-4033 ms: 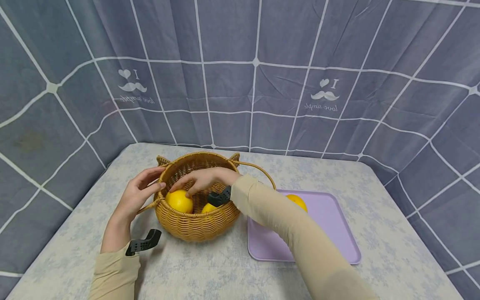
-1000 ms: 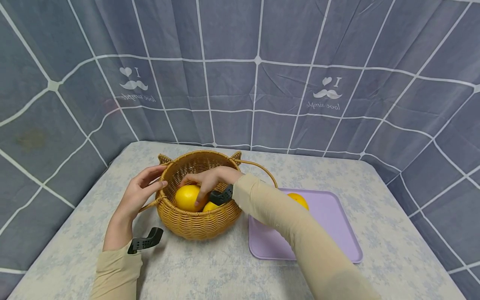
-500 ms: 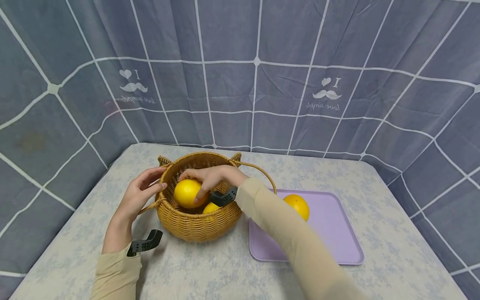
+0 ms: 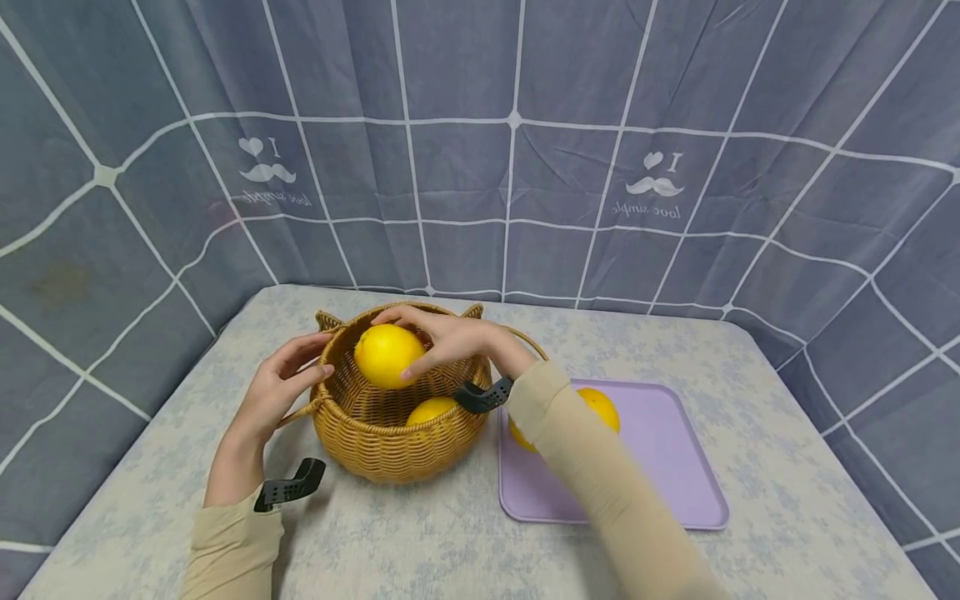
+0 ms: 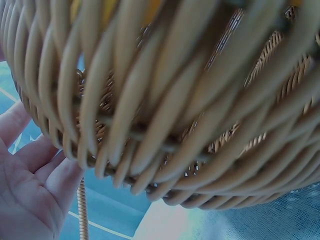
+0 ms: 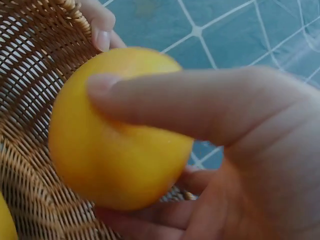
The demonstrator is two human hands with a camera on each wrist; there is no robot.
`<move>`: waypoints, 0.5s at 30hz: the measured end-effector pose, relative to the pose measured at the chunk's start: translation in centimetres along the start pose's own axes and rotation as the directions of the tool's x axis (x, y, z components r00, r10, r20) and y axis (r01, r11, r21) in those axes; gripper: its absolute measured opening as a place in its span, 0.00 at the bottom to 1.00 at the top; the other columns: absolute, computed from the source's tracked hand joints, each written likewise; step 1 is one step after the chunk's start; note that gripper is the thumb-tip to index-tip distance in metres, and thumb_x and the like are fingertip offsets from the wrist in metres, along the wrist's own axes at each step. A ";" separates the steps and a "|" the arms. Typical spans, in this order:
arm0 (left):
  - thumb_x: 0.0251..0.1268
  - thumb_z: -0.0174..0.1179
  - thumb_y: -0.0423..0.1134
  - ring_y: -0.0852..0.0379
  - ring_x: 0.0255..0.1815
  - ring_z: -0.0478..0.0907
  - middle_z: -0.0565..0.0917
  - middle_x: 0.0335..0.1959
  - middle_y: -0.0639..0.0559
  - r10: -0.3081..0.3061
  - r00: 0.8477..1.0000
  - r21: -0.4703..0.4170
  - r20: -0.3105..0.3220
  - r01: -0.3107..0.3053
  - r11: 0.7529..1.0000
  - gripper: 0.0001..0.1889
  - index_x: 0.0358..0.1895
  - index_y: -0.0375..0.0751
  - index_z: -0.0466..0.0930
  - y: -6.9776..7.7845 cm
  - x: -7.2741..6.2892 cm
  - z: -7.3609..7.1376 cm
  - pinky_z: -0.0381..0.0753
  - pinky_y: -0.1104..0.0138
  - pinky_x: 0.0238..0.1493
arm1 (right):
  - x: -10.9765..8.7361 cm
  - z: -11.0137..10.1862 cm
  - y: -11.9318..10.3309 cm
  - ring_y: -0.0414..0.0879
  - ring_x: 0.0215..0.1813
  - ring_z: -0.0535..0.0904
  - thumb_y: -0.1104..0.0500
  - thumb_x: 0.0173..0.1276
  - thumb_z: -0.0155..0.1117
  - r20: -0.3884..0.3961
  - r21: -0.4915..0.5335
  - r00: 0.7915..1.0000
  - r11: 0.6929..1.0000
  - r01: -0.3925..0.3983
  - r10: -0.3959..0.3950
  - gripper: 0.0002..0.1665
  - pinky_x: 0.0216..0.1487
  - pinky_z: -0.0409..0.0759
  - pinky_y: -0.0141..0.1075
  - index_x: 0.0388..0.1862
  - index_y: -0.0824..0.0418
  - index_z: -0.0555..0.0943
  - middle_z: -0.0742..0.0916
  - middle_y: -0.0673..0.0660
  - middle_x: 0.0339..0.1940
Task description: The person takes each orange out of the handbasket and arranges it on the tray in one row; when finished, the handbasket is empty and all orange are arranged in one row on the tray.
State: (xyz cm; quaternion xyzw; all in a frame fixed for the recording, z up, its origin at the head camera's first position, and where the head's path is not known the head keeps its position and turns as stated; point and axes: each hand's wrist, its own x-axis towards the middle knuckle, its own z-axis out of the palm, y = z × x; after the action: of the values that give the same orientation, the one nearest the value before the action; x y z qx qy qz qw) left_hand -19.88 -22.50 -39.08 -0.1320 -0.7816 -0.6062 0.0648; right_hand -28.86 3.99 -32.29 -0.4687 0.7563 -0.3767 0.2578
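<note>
In the head view, my right hand (image 4: 450, 337) holds a yellow, slightly oval lemon (image 4: 386, 357) over the mouth of the wicker basket (image 4: 401, 450). The right wrist view shows the thumb laid across the lemon (image 6: 115, 165), with fingers beneath it. A second yellow fruit (image 4: 432, 409) lies inside the basket, partly covered by the rim. My left hand (image 4: 277, 383) grips the basket's left rim, thumb at the edge. Seen from the left wrist, the fingers of that hand (image 5: 35, 185) press the outside of the weave.
Right of the basket lies a lilac tray (image 4: 660, 467). On it sit an orange (image 4: 600, 407) and another yellow-orange fruit (image 4: 521, 437), both partly hidden by the right sleeve (image 4: 600, 467). The basket's thin handle (image 4: 531, 342) hangs out to the right. A checked curtain (image 4: 465, 167) stands behind the table.
My right hand has taken hold of the lemon inside the basket and lifted it toward the rim. A second fruit on the tray has come into sight. The left hand stays put.
</note>
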 end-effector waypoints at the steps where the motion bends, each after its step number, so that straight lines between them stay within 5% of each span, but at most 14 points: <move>1: 0.67 0.57 0.38 0.68 0.60 0.66 0.70 0.61 0.55 0.003 1.000 0.001 0.000 -0.003 1.000 0.23 0.64 0.39 0.68 0.0 0.0 0.0 0.72 0.79 0.52 | -0.4 -0.1 -0.1 0.43 0.61 0.67 0.59 0.57 0.71 -0.018 0.009 1.000 1.000 0.023 -0.023 0.46 0.59 0.71 0.36 0.70 0.52 0.57 0.68 0.54 0.63; 10: 0.67 0.57 0.36 0.69 0.60 0.66 0.71 0.59 0.58 0.019 1.000 -0.003 -0.002 -0.019 1.000 0.23 0.64 0.38 0.68 -0.1 0.0 0.1 0.73 0.79 0.52 | -4.2 -0.3 0.2 0.50 0.56 0.73 0.68 0.59 0.67 -0.167 0.118 0.975 0.978 0.169 -0.149 0.46 0.55 0.77 0.41 0.71 0.58 0.53 0.65 0.57 0.65; 15: 0.67 0.57 0.37 0.68 0.60 0.66 0.71 0.59 0.57 0.014 1.000 0.000 -0.007 -0.014 1.000 0.23 0.64 0.39 0.68 -0.1 0.0 0.0 0.73 0.78 0.52 | -6.4 -0.4 0.2 0.53 0.55 0.75 0.70 0.59 0.66 -0.241 0.133 0.959 0.973 0.189 -0.153 0.46 0.54 0.78 0.42 0.71 0.59 0.52 0.65 0.59 0.65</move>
State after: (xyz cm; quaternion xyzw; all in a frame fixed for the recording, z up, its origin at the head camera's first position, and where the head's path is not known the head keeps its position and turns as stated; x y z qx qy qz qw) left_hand -19.93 -22.47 -39.17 -0.1354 -0.7805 -0.6061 0.0717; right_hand -26.58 9.94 -32.00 -0.4644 0.7060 -0.5065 0.1710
